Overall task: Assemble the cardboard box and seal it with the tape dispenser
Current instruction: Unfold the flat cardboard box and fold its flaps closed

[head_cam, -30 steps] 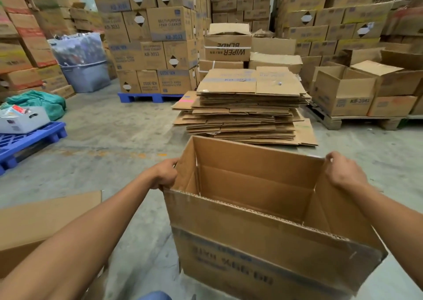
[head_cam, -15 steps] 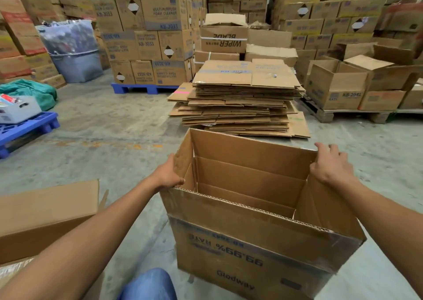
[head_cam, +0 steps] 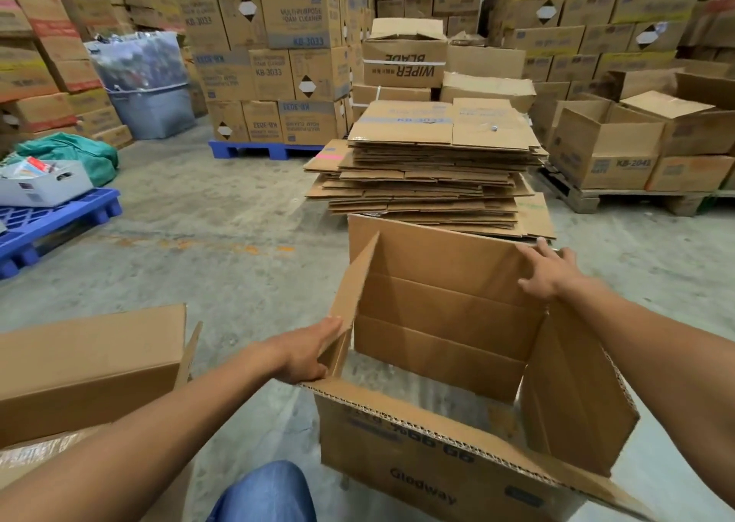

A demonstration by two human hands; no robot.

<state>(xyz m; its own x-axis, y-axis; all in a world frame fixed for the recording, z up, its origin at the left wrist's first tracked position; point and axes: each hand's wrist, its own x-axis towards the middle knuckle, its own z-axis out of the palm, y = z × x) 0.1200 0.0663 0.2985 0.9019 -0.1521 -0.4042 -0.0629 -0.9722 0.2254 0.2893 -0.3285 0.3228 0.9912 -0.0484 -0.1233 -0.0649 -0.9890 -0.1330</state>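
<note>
Behind everything, walls of stacked brown printed cartons (head_cam: 302, 16) on a blue plastic pallet (head_cam: 270, 149) and, at the right, open cartons on a wooden pallet (head_cam: 620, 199). In the middle ground, a tall stack of flattened brown cardboard sheets (head_cam: 433, 171), set on the grey concrete floor (head_cam: 207, 235) just beyond the task's box. In the near foreground, right of centre, an open brown corrugated cardboard box (head_cam: 449, 478) with dark print on its near wall, standing on the floor, all four top flaps raised, floor visible through its open bottom. At lower left, a second plain brown cardboard box (head_cam: 87, 362), near but apart from the first. At far left, a second blue pallet (head_cam: 51, 219) carrying a grey plastic crate (head_cam: 43, 187), with a green cloth bundle (head_cam: 79, 153) behind. At the bottom edge, a knee in blue denim (head_cam: 266, 493). On the box's left flap, the left hand (head_cam: 308, 352): fingers straight and together, laid flat against the flap's outer face, thumb below near the corner. On the far flap's upper right corner, the right hand (head_cam: 547, 273): fingers spread apart and straight, pressed against the cardboard, fingertips at the top edge.
</note>
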